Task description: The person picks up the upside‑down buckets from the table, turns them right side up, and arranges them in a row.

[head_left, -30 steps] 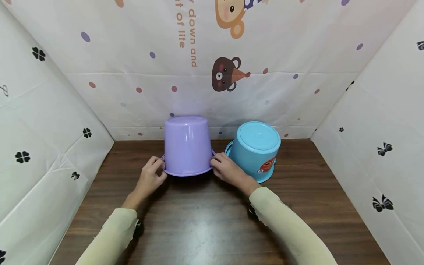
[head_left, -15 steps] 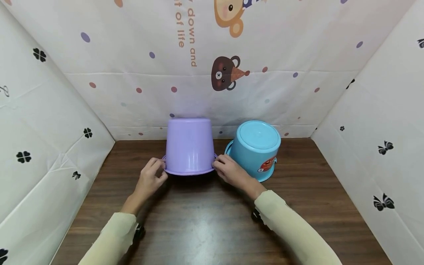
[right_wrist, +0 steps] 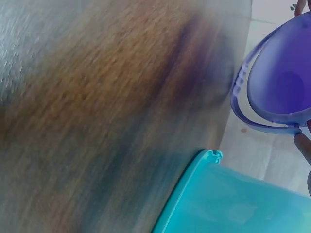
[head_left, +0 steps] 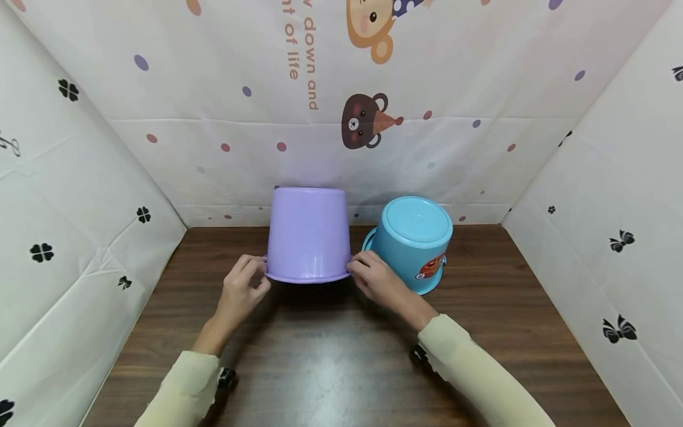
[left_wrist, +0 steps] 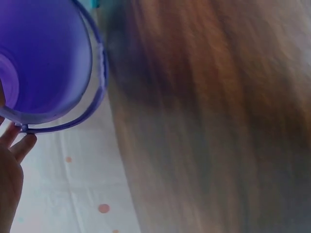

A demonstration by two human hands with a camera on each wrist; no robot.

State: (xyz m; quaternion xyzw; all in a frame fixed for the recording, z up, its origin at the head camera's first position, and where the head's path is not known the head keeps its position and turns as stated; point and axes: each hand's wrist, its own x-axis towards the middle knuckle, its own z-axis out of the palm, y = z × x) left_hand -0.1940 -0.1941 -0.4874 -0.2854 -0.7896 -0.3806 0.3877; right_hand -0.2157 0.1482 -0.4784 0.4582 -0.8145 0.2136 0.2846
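A purple bucket (head_left: 309,234) is held mouth-down and tilted, its rim raised above the table. At the left of its rim my left hand (head_left: 238,292) grips the edge with thumb and fingers. My right hand (head_left: 380,281) grips the opposite side of the rim, close to the blue bucket (head_left: 416,249). That one stands upside down on the table, with a red label on its side. Both wrist views look up into the purple bucket's hollow, and its purple handle (left_wrist: 101,73) hangs in a loop off the rim. Parts of both hands are cut off in the wrist views.
The brown wood-grain table (head_left: 320,367) stretches in front of the buckets. A white printed cloth (head_left: 224,172) closes off the back, just behind both buckets. More white cloth walls (head_left: 592,267) rise at the left and right.
The purple bucket has shifted slightly right, and its base has tipped backward, so its flat bottom no longer shows. Both hands keep their grip on the rim. The blue bucket has stayed put.
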